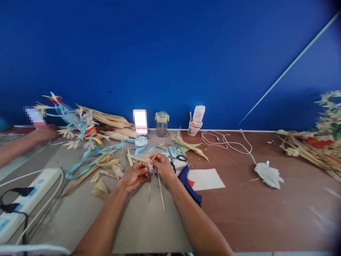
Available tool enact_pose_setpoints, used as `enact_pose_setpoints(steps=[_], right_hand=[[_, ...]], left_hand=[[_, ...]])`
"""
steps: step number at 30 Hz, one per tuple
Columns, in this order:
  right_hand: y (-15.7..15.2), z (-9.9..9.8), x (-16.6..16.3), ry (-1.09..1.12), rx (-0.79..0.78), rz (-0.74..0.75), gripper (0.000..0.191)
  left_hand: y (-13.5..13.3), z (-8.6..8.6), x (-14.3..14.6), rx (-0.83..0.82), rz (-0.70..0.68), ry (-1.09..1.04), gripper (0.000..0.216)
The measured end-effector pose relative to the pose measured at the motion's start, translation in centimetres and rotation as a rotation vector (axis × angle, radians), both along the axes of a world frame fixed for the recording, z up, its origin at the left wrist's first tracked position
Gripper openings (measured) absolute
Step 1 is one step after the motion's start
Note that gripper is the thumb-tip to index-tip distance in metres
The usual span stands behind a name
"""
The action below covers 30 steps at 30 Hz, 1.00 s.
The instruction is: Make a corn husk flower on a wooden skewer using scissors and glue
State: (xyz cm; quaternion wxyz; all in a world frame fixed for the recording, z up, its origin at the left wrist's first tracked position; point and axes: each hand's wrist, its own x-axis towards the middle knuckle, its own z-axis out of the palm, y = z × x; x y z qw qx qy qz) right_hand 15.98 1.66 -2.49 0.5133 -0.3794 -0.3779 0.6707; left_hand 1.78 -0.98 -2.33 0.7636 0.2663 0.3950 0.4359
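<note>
Above the near middle of the table my two hands meet. My left hand pinches a small whitish, crinkled piece, mostly covered by fingers. With thumb and fingers closed at the other side of that piece, my right hand also has a thin pale stick slanting down from it. Just right of my right hand lies a blue glue gun with a red trigger, on a white sheet. Scissors with black handles and a light blue ribbon roll lie behind my hands.
Dried corn husks and ribbon lie left. A power strip with cables is at the near left; another person's arm reaches in behind it. A jar, a paper cup and a white cable are at the back.
</note>
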Motion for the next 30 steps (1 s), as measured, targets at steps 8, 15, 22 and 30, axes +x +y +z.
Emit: enact_pose_setpoints(steps=[8,15,22,30], right_hand=[[0.23,-0.18,-0.02,-0.045,0.013,-0.031,0.019],[0.30,-0.32,0.28,-0.154,0.069,-0.032,0.020],[0.51,-0.70,0.27,-0.166,0.087,-0.030,0.020],[0.46,-0.62,0.29,-0.122,0.091,-0.013,0.019]], left_hand=[[-0.09,-0.35,0.26,-0.011,0.022,-0.027,0.029],[0.02,-0.66,0.51,-0.055,0.022,-0.023,0.026],[0.02,-0.63,0.56,-0.070,0.043,-0.038,0.024],[-0.05,-0.56,0.64,-0.044,0.041,-0.025,0.026]])
